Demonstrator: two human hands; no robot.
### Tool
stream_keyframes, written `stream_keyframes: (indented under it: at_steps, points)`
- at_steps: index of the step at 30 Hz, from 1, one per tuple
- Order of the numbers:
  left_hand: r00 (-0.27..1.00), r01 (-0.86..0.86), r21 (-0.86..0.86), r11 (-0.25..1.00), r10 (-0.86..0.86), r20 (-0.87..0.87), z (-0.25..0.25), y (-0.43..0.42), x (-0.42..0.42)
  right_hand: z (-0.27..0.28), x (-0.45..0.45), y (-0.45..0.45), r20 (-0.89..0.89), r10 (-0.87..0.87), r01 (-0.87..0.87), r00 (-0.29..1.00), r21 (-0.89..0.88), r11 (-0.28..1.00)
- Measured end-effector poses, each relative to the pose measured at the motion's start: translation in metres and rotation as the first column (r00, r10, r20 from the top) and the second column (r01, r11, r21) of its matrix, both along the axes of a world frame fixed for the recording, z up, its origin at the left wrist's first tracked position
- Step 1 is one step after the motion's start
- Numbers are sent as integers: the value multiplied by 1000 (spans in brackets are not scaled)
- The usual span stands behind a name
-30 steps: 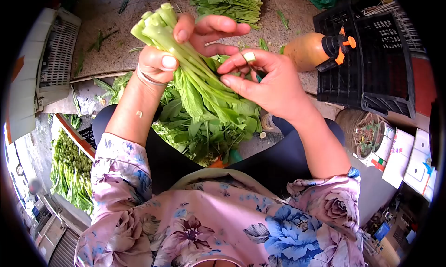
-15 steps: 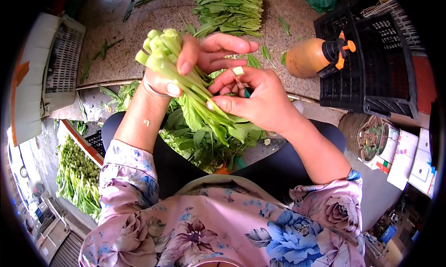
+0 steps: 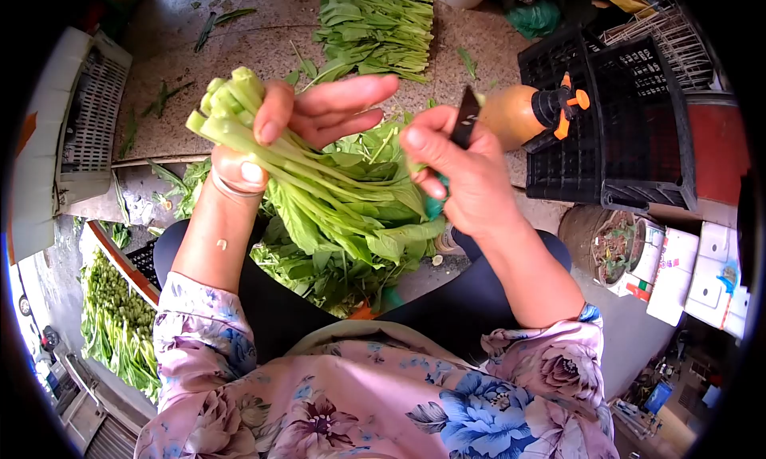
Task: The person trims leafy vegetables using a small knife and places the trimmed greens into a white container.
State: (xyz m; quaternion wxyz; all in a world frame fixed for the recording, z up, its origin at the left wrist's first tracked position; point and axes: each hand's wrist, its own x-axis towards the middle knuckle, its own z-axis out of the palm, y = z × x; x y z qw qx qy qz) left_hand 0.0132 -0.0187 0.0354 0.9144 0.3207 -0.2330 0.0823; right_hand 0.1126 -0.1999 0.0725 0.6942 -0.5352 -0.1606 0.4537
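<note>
My left hand holds a bunch of leafy greens by the stalks, its thumb across them and its other fingers stretched out to the right. The pale stalk ends point up and left, while the leaves hang down to the right. Beside the leaves, my right hand is closed on a small knife. The knife's dark blade points upward, and part of its green handle shows below the fingers. Under the bunch, between my knees, lies a pile of loose leaves.
Sorted greens lie on the stone surface ahead. An orange spray bottle stands by black plastic crates at right. More greens are stacked at left below a white crate. A round bin is at right.
My right hand has moved right and away from the stalks, and the knife blade now shows pointing up. The bunch stays in my left hand. The whole view has shifted slightly.
</note>
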Motion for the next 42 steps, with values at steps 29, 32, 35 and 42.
stream_keyframes:
  at_steps: [29, 32, 35, 42]
  points:
    - [541, 177, 439, 881, 285, -791, -5, 4, -23, -287, 187, 98, 721, 392, 613, 571, -692, 380]
    - [564, 218, 521, 825, 330, -757, -6, 1, -22, -286, 190, 81, 704, 492, 558, 513, -709, 431]
    - [605, 247, 621, 744, 382, -699, -3, -9, -23, -300, 208, 50, 689, 300, 326, 660, -622, 712]
    - [767, -23, 999, -43, 640, 45, -12, -41, -20, -113, 103, 28, 373, 108, 123, 922, -545, 830]
